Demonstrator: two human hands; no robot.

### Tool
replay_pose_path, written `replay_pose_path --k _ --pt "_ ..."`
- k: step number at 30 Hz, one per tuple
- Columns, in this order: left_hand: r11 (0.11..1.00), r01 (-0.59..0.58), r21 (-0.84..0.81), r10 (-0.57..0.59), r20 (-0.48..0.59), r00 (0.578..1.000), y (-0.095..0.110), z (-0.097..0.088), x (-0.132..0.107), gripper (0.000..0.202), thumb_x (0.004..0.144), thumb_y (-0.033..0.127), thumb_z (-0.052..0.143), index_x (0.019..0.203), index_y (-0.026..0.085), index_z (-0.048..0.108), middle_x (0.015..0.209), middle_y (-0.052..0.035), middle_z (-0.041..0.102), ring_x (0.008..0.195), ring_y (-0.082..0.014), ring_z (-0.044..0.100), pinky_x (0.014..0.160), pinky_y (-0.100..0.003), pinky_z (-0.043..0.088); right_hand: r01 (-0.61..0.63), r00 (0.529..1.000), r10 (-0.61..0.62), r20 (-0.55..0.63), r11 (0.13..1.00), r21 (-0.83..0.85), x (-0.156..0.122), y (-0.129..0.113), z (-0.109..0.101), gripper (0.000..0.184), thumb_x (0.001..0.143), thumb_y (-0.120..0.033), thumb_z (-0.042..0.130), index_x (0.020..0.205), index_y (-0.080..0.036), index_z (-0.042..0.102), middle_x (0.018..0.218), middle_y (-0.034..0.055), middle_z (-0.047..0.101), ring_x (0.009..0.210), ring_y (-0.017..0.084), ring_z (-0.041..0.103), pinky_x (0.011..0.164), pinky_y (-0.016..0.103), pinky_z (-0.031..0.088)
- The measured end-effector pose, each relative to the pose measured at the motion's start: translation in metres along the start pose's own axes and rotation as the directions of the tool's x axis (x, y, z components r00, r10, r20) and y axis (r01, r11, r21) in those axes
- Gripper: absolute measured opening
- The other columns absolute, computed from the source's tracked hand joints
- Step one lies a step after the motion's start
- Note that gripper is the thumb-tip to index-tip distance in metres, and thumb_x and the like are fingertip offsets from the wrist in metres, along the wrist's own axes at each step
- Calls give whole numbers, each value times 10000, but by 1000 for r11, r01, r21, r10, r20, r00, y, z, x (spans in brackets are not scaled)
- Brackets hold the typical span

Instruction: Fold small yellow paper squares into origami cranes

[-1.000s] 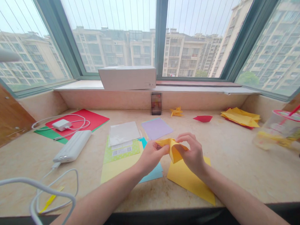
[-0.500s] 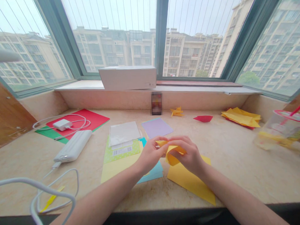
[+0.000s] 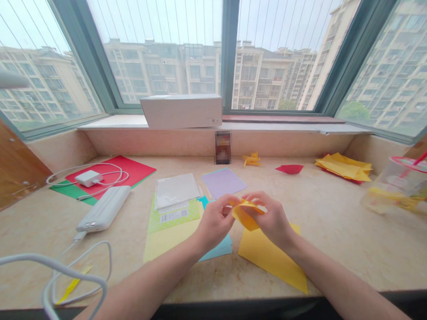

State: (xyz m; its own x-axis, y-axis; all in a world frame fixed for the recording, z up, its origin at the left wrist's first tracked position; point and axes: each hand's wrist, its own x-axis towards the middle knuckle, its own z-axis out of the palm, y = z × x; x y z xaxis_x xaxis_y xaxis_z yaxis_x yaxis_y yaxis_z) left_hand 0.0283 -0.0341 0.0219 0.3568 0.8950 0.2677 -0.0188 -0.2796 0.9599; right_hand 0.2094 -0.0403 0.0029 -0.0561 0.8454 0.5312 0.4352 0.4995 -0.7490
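Between my two hands is a folded piece of yellow paper [image 3: 247,217], raised above the counter, with its lower part curved towards me. My left hand [image 3: 218,221] pinches its left side between thumb and fingers. On the other side, my right hand [image 3: 271,219] grips it, thumb pressed against the curved part. The fingers partly cover the folds at the top. Below my right hand lies a flat yellow sheet [image 3: 274,258]. Light blue paper [image 3: 219,247] and pale yellow paper [image 3: 167,240] lie under and beside my left forearm.
Beyond my hands are a purple sheet [image 3: 224,182], a yellow folded-paper figure [image 3: 252,159] and a red paper piece [image 3: 289,169]. A plastic cup [image 3: 395,185] and yellow papers [image 3: 343,167] stand right. A power bank [image 3: 104,208] and white cables [image 3: 77,274] occupy the left.
My fingers have shifted on the folded yellow paper, and it has turned so its curved part faces me more broadly. My right hand has moved slightly; the things on the counter stay put.
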Motion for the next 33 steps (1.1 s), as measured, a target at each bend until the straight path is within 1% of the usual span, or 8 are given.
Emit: replay_pose_path --k 4,6,12,17,22,25,28,33 --pt "999 -35 -21 36 80 996 7 -3 -2 294 946 436 514 968 164 624 854 -44 683 797 -180 661 735 -291 543 -62 998 61 8 998 16 0 -2 -1 121 879 -336 670 925 -227 646 1011 50 755 762 195 707 659 309 566" --pt "998 -47 40 42 112 993 9 -2 -3 283 913 431 571 1017 171 616 947 -69 698 875 -212 667 732 -296 545 -52 999 53 4 998 -40 0 -2 -2 95 876 -294 662 945 -229 659 996 47 757 747 196 702 653 312 565" --pt "946 -85 312 101 -38 994 -1 4 -2 287 837 146 590 1117 205 564 1090 -80 694 951 -220 675 719 -290 554 32 999 -34 -31 996 -82 0 2 0 232 864 -178 589 1076 -232 664 1047 52 758 798 209 720 755 370 593" --pt "938 -233 257 231 39 972 -6 6 -3 383 832 114 601 1196 207 523 1210 -101 642 1054 -216 662 917 -371 559 31 996 -38 -76 995 -93 0 5 1 330 834 -151 591 1144 -228 673 1118 77 748 933 251 727 840 421 586" --pt "959 -231 163 219 90 972 0 5 -7 366 847 273 693 1167 192 534 1188 -118 638 1070 -243 649 927 -390 558 -39 996 42 -73 998 45 1 4 0 321 820 -174 648 1134 -229 686 1103 79 746 936 245 725 816 396 595" --pt "979 -200 48 193 118 974 2 1 -7 328 938 415 573 1160 175 552 1172 -131 646 1059 -244 643 909 -385 552 -76 996 84 -40 982 174 2 1 -1 340 807 -184 677 1144 -231 680 1083 74 747 924 234 725 769 365 603" --pt "986 -159 -39 161 63 985 1 -1 -5 364 980 482 464 1104 158 576 1057 -110 661 976 -220 649 850 -358 553 -68 997 73 -9 959 277 1 -3 -2 368 784 -207 720 1149 -233 676 1080 78 752 951 243 722 782 371 601" --pt "995 -96 16 98 -127 987 -1 2 1 211 887 372 648 936 176 587 872 -32 649 821 -164 642 690 -246 515 -87 996 77 41 914 396 1 -6 -1 389 763 -228 750 1144 -251 673 1078 75 755 904 238 732 741 363 614"
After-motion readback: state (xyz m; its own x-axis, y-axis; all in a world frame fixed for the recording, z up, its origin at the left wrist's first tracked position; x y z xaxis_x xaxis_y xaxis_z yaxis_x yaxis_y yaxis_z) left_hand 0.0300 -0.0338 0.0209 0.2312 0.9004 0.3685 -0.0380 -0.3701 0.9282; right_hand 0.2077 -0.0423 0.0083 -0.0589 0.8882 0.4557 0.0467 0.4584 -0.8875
